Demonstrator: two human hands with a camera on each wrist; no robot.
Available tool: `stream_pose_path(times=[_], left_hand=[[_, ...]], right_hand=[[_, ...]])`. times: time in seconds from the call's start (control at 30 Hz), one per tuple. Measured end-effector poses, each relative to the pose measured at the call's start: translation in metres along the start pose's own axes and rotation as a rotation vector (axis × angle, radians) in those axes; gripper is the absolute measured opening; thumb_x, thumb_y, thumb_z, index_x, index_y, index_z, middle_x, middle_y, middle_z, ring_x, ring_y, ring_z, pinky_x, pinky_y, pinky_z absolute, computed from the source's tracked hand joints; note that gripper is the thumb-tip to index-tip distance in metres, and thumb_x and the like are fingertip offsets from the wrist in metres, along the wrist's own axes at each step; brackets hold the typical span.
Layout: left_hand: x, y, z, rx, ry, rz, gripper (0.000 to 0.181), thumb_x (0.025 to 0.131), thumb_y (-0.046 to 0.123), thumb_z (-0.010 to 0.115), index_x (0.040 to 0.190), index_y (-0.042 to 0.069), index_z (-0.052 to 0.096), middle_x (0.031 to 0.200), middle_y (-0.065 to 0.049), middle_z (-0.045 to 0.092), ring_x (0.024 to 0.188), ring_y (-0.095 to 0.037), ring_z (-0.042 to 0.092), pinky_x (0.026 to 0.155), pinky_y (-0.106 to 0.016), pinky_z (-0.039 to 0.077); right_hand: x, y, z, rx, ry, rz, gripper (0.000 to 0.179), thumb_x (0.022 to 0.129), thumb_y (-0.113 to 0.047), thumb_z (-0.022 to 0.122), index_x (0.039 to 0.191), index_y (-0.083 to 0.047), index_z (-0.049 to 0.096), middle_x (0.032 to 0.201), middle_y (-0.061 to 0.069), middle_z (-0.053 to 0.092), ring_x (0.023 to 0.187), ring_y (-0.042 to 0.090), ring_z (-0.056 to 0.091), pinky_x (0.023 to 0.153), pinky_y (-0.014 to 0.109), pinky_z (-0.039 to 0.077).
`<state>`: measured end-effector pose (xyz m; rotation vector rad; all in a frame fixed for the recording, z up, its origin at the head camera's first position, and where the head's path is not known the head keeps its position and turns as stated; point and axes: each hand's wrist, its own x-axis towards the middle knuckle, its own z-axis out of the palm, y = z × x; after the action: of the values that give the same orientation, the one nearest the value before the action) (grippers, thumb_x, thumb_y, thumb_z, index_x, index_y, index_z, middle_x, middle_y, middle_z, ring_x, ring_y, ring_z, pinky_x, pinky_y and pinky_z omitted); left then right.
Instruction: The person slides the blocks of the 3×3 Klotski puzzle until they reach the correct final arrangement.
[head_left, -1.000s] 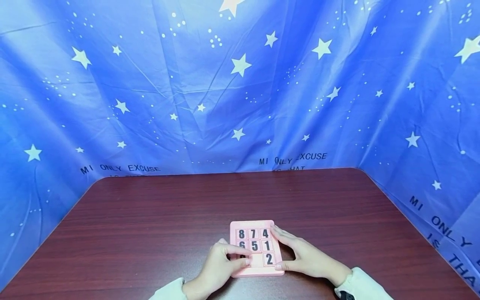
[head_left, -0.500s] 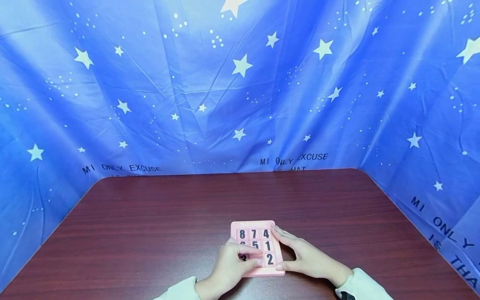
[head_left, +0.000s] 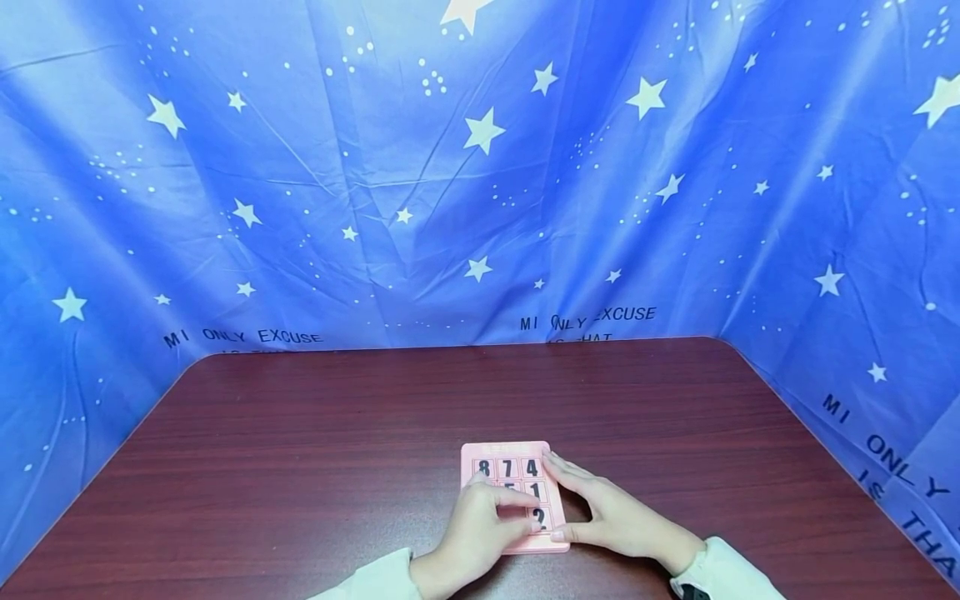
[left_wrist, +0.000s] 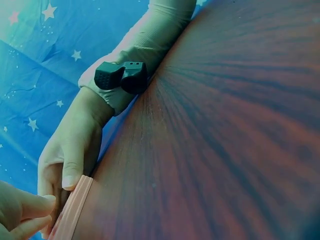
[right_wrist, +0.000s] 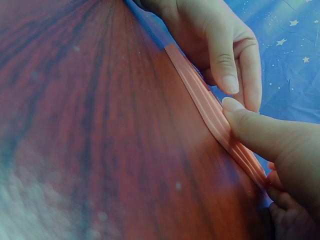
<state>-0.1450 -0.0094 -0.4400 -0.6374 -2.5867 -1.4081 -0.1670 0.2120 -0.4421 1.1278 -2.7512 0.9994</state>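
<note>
A pink number slide puzzle (head_left: 510,449) lies on the table; its tiles 8, 7, 4 and 1 show plainly. My left hand (head_left: 476,525) reaches over its lower left part, hiding several tiles there. The left thumb and index finger, both fairly straight, reach to the tile marked 2 (head_left: 537,517) at the lower right. My right hand (head_left: 626,518) grips the puzzle's right side, thumb at the near corner and fingers along the far part of that edge. In the right wrist view the right thumb (right_wrist: 250,125) presses on the ridged pink edge (right_wrist: 210,110).
The dark red wooden table (head_left: 300,433) spreads around the puzzle. A blue curtain with white stars (head_left: 405,167) hangs behind it and along its sides. A black device (left_wrist: 122,76) is strapped at the right sleeve's cuff (left_wrist: 145,45).
My left hand has slid to the right across the bottom row, its fingertips going from the left tile over the gap to the 2. The right hand and puzzle stay put.
</note>
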Motion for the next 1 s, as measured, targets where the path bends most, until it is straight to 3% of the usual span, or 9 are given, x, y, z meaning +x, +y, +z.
stream_pose_path(times=[0.3,0.67,0.9,1.0], left_hand=[[0.0032,0.0025,0.005,0.088,0.006,0.033,0.022,0.067,0.016,0.079,0.089,0.022,0.078,0.084,0.015,0.071,0.078,0.001,0.044,0.071,-0.017,0.035],[0.0051,0.0024,0.0072,0.174,0.013,0.085,0.022,0.068,0.017,0.078,0.088,0.025,0.078,0.083,0.018,0.07,0.077,0.003,0.043,0.08,-0.023,0.037],[0.0045,0.0019,0.0076,0.193,0.026,0.105,0.021,0.068,0.019,0.079,0.088,0.027,0.078,0.082,0.019,0.07,0.076,0.003,0.044,0.074,-0.02,0.036],[0.0045,0.0017,0.0077,0.189,0.022,0.103,0.02,0.069,0.021,0.079,0.088,0.027,0.078,0.083,0.02,0.07,0.078,0.004,0.047,0.081,-0.023,0.038]], right_hand=[[-0.0003,0.0005,0.0008,-0.001,0.005,0.0,0.079,0.083,-0.043,0.067,0.142,0.0,0.037,0.148,0.018,0.035,0.133,0.036,0.035,0.108,0.02,0.025],[0.0,-0.0001,0.0008,0.003,-0.006,0.023,0.08,0.083,-0.044,0.067,0.143,-0.001,0.036,0.149,0.017,0.033,0.133,0.036,0.034,0.107,0.022,0.026],[0.0001,0.0001,0.0008,0.001,-0.002,0.015,0.08,0.083,-0.043,0.067,0.143,-0.001,0.036,0.149,0.017,0.033,0.133,0.036,0.034,0.108,0.021,0.025],[0.0002,0.0005,0.0013,0.0,-0.003,0.017,0.08,0.083,-0.044,0.067,0.143,-0.001,0.036,0.149,0.017,0.033,0.133,0.035,0.034,0.108,0.023,0.026]])
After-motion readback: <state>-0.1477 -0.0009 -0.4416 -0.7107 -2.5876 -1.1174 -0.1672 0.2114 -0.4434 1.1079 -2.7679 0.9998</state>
